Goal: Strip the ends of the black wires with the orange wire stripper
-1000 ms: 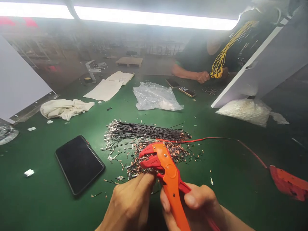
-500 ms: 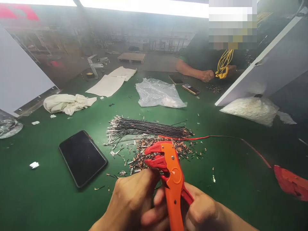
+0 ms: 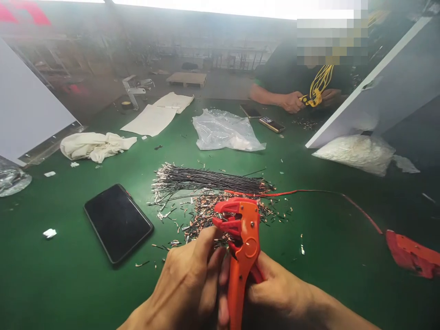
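Observation:
My right hand grips the handles of an orange and red wire stripper, jaws pointing up and to the left. My left hand sits against the tool's left side, fingers pinched near the jaws; what they pinch is hidden. Just beyond the jaws lies a heap of cut wire scraps. Behind it a bundle of thin black wires lies flat on the green table.
A black phone lies left of the scraps. A red wire runs right to a red object. Farther back are a plastic bag, white cloth, papers. Across the table a co-worker's hand handles yellow wires.
The wire stripper has turned more upright and shifted slightly right. My left hand has closed in against it, fingers now overlapping my right hand.

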`<state>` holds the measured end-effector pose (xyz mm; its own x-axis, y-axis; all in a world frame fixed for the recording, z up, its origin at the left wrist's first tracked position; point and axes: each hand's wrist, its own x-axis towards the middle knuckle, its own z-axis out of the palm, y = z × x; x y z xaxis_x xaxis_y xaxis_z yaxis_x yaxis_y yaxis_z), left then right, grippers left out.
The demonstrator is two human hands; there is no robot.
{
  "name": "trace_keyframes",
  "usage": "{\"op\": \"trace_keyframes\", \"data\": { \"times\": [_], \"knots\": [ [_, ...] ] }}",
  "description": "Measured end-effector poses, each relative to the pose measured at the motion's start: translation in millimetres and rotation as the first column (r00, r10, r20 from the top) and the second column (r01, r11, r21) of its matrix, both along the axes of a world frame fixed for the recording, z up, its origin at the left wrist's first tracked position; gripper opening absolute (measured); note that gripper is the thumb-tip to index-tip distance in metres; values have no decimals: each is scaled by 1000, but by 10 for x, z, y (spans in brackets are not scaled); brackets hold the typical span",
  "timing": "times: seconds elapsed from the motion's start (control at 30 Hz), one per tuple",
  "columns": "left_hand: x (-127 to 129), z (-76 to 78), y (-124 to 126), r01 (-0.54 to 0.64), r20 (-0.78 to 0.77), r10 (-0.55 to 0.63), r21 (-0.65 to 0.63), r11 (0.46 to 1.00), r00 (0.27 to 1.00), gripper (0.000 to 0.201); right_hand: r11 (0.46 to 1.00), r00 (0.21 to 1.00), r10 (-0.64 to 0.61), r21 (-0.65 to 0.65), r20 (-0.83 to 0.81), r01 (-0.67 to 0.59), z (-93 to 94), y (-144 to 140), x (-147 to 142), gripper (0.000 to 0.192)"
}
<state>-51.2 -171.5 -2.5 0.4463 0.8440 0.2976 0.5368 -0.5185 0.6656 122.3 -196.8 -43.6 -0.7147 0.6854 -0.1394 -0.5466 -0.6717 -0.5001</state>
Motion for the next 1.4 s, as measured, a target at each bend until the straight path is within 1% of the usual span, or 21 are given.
{"op": "trace_keyframes", "data": {
  "times": [0.07,0.13,0.17,0.27,0.37,0.47,0.6,0.73,0.87,1.0,1.1,1.2,1.27,1.33,1.4],
  "knots": [
    [2,18,13,-3,33,4,-52,999,999,24,999,999,-12,-35,-30,11,5,13,28,31],
    [2,19,32,-7,37,10,-63,998,999,19,998,998,-10,-68,-62,5,35,28,65,37],
    [2,12,43,-14,26,15,-61,998,1000,18,997,997,-3,-72,-73,-2,55,34,81,37],
    [6,-39,62,-17,1,17,-56,998,1000,23,999,993,1,-37,-120,-6,101,50,106,34],
    [3,-102,52,1,11,0,-43,999,1000,28,1000,991,-11,-1,-133,11,99,49,98,42],
    [-9,-123,37,6,3,-6,12,1000,1000,25,1000,994,-24,-6,-108,24,55,22,80,42],
    [-17,-74,40,-8,-29,11,115,993,1000,22,997,991,-72,-22,-111,70,-15,-26,58,41],
    [-6,-59,37,-5,-51,10,113,994,999,19,995,988,-93,-34,-125,90,-36,-48,39,43],
    [5,-96,22,-10,-17,12,123,992,1000,18,996,984,-94,-13,-155,93,-1,-38,19,37],
    [-4,-90,25,14,-60,-5,154,988,998,18,995,981,-100,12,-165,103,36,-19,-3,31],
    [-18,-63,36,24,-92,-7,195,981,996,23,993,983,-115,14,-143,118,37,-14,8,26],
    [-33,-43,49,-14,-105,37,216,976,994,24,995,988,-97,16,-118,99,21,-18,56,26],
    [-44,-43,55,-46,-90,68,225,973,994,23,997,994,-71,21,-77,73,17,-23,93,33],
    [-56,-58,61,-85,-76,104,218,972,992,26,999,1000,-18,34,-19,18,23,-24,120,39],
    [-67,-81,71,-116,-85,134,191,975,987,27,998,999,50,42,-5,-50,32,-14,134,44]
  ]
}}
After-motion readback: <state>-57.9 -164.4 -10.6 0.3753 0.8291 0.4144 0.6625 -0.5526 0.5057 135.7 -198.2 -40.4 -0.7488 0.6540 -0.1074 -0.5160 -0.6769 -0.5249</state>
